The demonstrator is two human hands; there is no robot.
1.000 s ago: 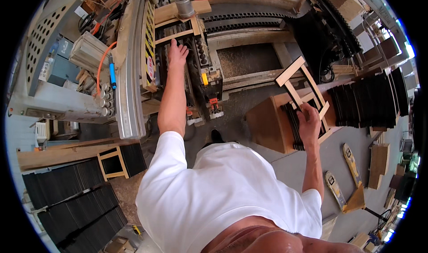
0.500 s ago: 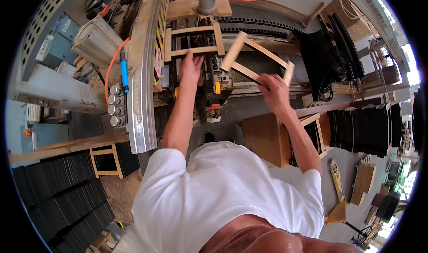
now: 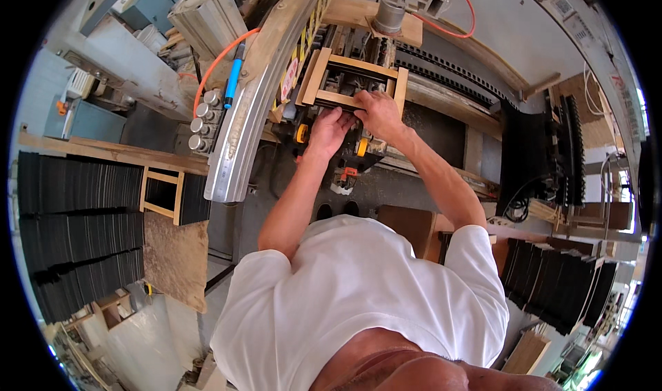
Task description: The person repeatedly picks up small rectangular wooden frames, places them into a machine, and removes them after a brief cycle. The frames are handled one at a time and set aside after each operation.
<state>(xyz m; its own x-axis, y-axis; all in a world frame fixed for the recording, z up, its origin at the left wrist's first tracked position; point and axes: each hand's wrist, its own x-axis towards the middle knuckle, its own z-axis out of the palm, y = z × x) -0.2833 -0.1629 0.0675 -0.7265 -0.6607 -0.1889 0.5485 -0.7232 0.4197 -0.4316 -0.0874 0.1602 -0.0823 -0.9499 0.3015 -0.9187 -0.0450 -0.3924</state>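
A rectangular light-wood frame (image 3: 315,85) with dark inner edges lies on the machine bed ahead of me. A second wooden bar (image 3: 304,81) shows along its left side, so two frames may be stacked. My right hand (image 3: 379,116) is closed over the near rail, right of its middle, fingers bent down around it. Just below that rail, my left hand (image 3: 328,132) is turned palm up with fingers loosely apart, its fingertips close to my right hand. Whether those fingertips touch the rail is hard to see.
A metal cylinder (image 3: 389,18) on a wooden block stands behind the frame. Yellow knobs (image 3: 362,147) sit on the machine's near side. An aluminium rail (image 3: 241,139) runs along the left. Stacked black-sided frames (image 3: 83,184) stand at left, others (image 3: 548,281) at right.
The frame my right hand held tilted in the air at right is now down at the machine bed. My right hand moved left, beside my left hand. The view has turned.
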